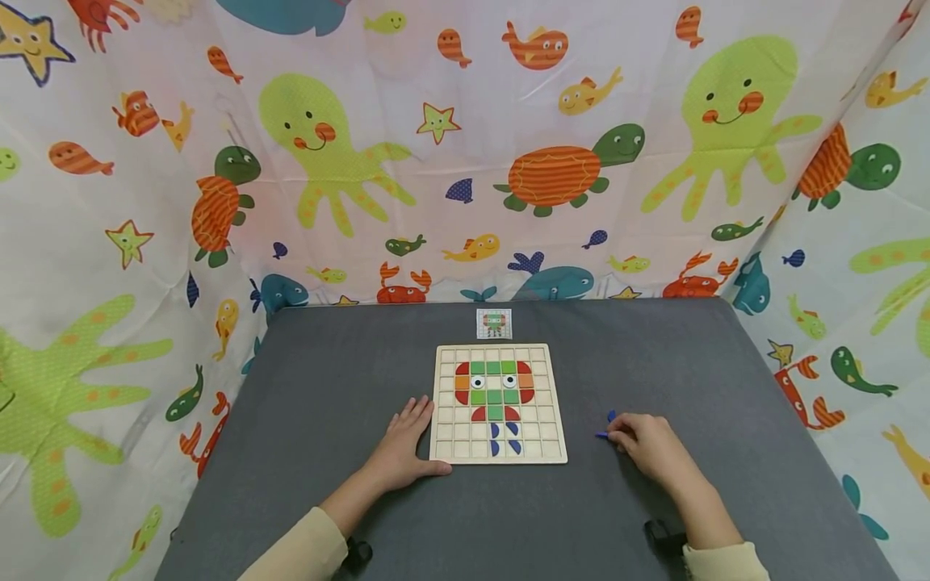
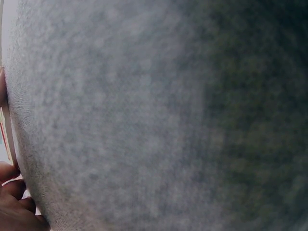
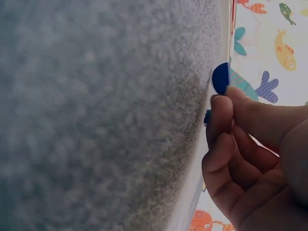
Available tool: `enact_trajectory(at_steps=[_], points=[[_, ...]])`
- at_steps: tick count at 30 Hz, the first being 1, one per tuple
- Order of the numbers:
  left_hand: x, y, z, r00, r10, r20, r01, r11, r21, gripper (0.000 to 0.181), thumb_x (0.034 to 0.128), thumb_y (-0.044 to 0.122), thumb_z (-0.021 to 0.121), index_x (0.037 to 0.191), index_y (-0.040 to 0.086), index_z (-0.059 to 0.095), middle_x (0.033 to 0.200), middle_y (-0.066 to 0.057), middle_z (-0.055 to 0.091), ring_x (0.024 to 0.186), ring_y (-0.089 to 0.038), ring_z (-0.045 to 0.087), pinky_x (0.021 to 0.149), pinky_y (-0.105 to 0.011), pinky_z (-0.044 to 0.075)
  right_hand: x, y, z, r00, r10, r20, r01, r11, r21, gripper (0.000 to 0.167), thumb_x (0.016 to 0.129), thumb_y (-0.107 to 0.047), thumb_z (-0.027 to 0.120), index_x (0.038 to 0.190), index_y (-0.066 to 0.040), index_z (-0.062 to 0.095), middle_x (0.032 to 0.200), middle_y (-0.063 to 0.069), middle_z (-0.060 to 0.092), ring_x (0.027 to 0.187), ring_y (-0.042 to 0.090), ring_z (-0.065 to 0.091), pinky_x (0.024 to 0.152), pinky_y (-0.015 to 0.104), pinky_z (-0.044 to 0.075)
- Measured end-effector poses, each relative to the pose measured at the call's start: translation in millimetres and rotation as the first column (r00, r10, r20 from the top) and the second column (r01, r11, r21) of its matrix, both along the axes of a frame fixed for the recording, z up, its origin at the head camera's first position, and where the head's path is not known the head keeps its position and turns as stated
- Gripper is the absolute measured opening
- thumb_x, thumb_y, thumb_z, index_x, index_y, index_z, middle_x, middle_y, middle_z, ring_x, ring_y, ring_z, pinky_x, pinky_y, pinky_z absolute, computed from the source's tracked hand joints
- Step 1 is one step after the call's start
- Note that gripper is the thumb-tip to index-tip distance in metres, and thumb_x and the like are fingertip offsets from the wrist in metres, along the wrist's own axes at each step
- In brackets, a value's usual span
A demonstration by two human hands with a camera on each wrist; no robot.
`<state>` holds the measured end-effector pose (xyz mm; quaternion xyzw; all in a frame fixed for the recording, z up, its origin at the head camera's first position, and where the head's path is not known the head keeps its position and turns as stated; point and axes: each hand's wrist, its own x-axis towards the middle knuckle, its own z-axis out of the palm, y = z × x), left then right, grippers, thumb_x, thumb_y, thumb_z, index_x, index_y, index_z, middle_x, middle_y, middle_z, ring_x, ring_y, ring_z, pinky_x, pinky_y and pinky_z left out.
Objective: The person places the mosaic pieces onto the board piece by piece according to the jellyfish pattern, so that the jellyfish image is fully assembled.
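A wooden grid board (image 1: 445, 403) lies on the grey table, with red, green, orange and blue tiles and two eye tiles forming a figure. Along its left side rests my left hand (image 1: 400, 448), fingers at the edge and thumb at the lower left corner. To the right of the board, my right hand (image 1: 643, 444) pinches a blue tile with a curved edge (image 3: 221, 78) between thumb and forefinger. A second blue piece (image 3: 207, 117) shows beside those fingers; whether they hold it is unclear. The left wrist view shows mostly blurred cloth.
Behind the board lies a small picture card (image 1: 494, 323) with a similar figure. The grey tabletop (image 1: 349, 379) stretches out on both sides. A curtain (image 1: 465, 177) printed with sea animals hangs at the back and sides. Dark straps (image 1: 663, 537) sit near the wrists.
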<state>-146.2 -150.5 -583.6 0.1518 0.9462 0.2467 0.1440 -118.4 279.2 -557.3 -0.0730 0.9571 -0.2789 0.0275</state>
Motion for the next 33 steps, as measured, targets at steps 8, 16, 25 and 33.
enact_trajectory(at_steps=[8, 16, 25, 33], points=[[-1.0, -0.2, -2.7, 1.000, 0.001, -0.005, -0.001, 1.000, -0.002, 0.121, 0.0724, 0.064, 0.082, 0.162, 0.010, 0.022, 0.169, -0.008, 0.017, 0.158, -0.030, 0.008, 0.125, -0.058, 0.015, -6.6, -3.3, 0.1, 0.994, 0.091, -0.062, -0.089, 0.996, 0.023, 0.008, 0.093, -0.010, 0.071, 0.085, -0.010, 0.071, 0.074, -0.005, 0.065, 0.068, 0.008, 0.056, 0.062, 0.030, 0.048], [-2.9, 0.7, -0.7, 1.000, 0.001, -0.003, -0.001, 1.000, 0.011, 0.120, 0.0728, 0.062, 0.083, 0.162, 0.010, 0.022, 0.169, -0.008, 0.017, 0.158, -0.030, 0.008, 0.125, -0.058, 0.013, -6.4, -17.7, -0.1, 0.995, -0.073, 0.062, 0.071, 0.997, 0.028, 0.032, 0.082, -0.028, 0.085, 0.093, -0.002, 0.070, 0.081, 0.003, 0.067, 0.072, 0.015, 0.061, 0.067, 0.040, 0.054], [-3.4, 1.6, -0.2, 1.000, 0.002, -0.001, -0.002, 1.000, -0.001, 0.120, 0.0723, 0.062, 0.084, 0.162, 0.010, 0.022, 0.169, -0.008, 0.018, 0.158, -0.030, 0.009, 0.125, -0.056, 0.013, -3.6, -23.4, 0.6, 0.998, -0.048, 0.034, 0.045, 0.996, 0.077, 0.021, 0.084, -0.015, 0.082, 0.093, -0.001, 0.069, 0.082, 0.005, 0.064, 0.074, 0.018, 0.060, 0.066, 0.040, 0.053], [-1.0, 0.6, -1.1, 1.000, 0.004, 0.006, -0.004, 1.000, 0.003, 0.121, 0.0722, 0.062, 0.084, 0.162, 0.011, 0.021, 0.169, -0.007, 0.017, 0.158, -0.030, 0.008, 0.125, -0.056, 0.013, -1.1, -24.7, -2.3, 0.997, -0.069, 0.027, 0.067, 0.995, 0.069, 0.024, 0.083, -0.015, 0.083, 0.094, 0.001, 0.069, 0.082, 0.007, 0.064, 0.074, 0.020, 0.060, 0.067, 0.041, 0.053]])
